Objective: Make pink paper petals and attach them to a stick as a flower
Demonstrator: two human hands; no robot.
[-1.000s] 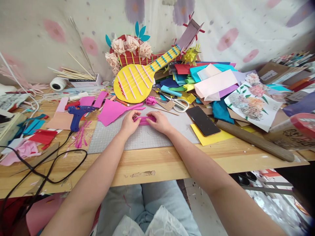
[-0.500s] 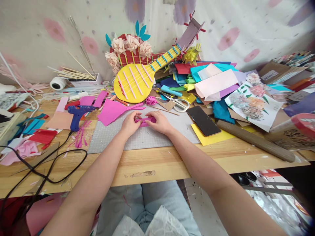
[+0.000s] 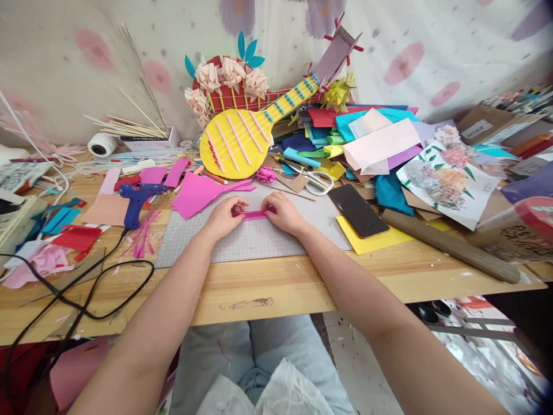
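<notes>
the left hand point(image 3: 226, 218) and right hand point(image 3: 283, 212) had fingers clamped on a magenta strip point(image 3: 254, 215), seemingly not yet shaped; a magenta rosette point(image 3: 265, 174) beyond looked already made.

Wall covering point(image 3: 285, 52), spanning 10 to 2 o'clock: off-white sheeting, loosely hung, lightly creased. Print noted: purple blooms point(image 3: 326, 17) near 12, pink blooms point(image 3: 95, 47) at 10, more pink toward 2, small grey flecks between. Worktable point(image 3: 280, 279), crossing from 9 to 3: pale wood, visible grain; surface damage point(image 3: 252, 302) near the front edge, just past 6. Floor point(image 3: 358, 369) at 5: pale, smooth, scattered with small scraps. Grey rail point(image 3: 470, 332) at 4, below table level, clear plastic point(image 3: 479, 360) beneath. Lighting: bright, even, shadows soft.
</notes>
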